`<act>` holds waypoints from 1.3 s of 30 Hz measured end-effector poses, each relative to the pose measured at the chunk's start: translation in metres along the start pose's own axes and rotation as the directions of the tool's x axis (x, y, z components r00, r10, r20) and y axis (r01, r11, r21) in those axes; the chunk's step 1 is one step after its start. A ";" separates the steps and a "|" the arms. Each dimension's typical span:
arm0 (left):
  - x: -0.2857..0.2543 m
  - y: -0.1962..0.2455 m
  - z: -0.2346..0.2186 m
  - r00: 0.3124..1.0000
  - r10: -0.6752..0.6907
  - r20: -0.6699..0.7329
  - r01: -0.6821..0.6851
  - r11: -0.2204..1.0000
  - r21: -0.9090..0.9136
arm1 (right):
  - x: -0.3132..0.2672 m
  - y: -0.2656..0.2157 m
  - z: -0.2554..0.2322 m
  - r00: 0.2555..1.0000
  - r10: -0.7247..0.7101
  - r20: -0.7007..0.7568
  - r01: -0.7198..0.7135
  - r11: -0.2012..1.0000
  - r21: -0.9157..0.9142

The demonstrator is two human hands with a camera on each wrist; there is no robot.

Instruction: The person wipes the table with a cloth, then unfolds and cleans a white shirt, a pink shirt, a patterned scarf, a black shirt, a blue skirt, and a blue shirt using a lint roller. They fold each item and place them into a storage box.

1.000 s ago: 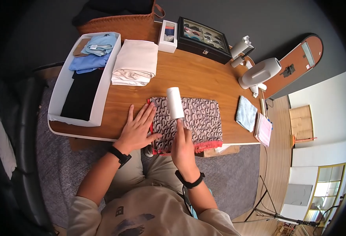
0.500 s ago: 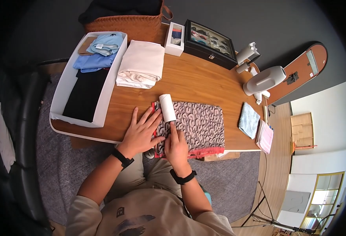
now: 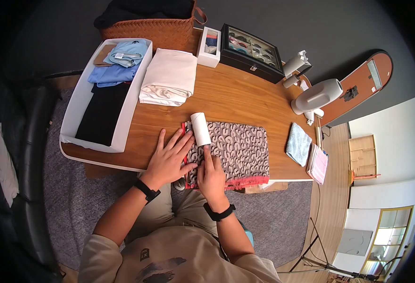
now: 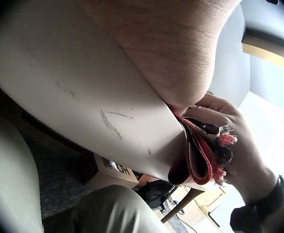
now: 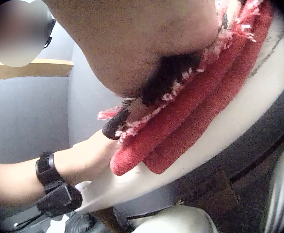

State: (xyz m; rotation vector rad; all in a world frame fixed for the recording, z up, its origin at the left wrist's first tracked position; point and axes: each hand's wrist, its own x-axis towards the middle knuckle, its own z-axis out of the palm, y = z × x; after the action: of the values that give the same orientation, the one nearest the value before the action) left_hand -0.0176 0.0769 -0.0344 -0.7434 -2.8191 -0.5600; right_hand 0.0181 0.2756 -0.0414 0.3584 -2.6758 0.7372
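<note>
A folded scarf [image 3: 240, 146] with a dark and pale leopard-like print and red fringed edges lies at the table's front edge. My left hand [image 3: 166, 161] rests on its left edge, fingers spread and straight. The right hand [image 3: 212, 178] grips a lint roller, index finger pointing along it; the handle is hidden inside the hand. Its white roll [image 3: 200, 129] lies over the scarf's left part, close beside the left fingertips. In the right wrist view, the scarf's red folded layers [image 5: 181, 116] show under the hand. The left wrist view shows its looped fold [image 4: 197, 162] at the table edge.
On the left stands a white box [image 3: 127, 129] of folded clothes, with folded white cloth [image 3: 168, 75] beside it. A woven basket [image 3: 148, 30], a small white box [image 3: 209, 53] and a black display case [image 3: 250, 61] line the back. At right are a grey bottle [image 3: 317, 95] and small towels [image 3: 299, 144].
The roller and right hand moved left across the scarf toward the left hand, then stayed put over the last half second. The left hand kept its place on the scarf; the head view shifted slightly.
</note>
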 end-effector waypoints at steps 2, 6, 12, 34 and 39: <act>0.000 0.000 0.000 1.000 0.000 0.000 0.000 1.000 0.002 | 0.000 -0.001 -0.001 1.000 0.007 0.017 -0.006 1.000 -0.010; 0.000 0.000 0.000 1.000 -0.001 0.002 0.001 1.000 0.001 | 0.000 0.000 0.000 0.998 0.015 0.064 -0.012 0.999 -0.045; 0.000 0.001 -0.002 1.000 -0.005 0.004 0.005 0.999 -0.032 | 0.000 0.000 0.001 0.996 0.020 0.090 -0.012 0.996 -0.083; -0.001 0.002 -0.001 1.000 -0.014 0.004 0.014 0.999 -0.033 | 0.002 -0.009 0.001 0.986 0.075 0.152 -0.051 0.986 -0.161; -0.001 0.001 0.001 1.000 -0.007 -0.019 0.007 1.000 0.000 | 0.006 -0.011 -0.003 0.977 0.102 0.189 -0.071 0.983 -0.168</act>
State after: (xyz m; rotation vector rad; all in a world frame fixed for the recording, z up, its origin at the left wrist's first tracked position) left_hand -0.0163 0.0777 -0.0349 -0.7247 -2.8055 -0.5650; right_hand 0.0169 0.2671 -0.0317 0.2876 -2.9308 0.5295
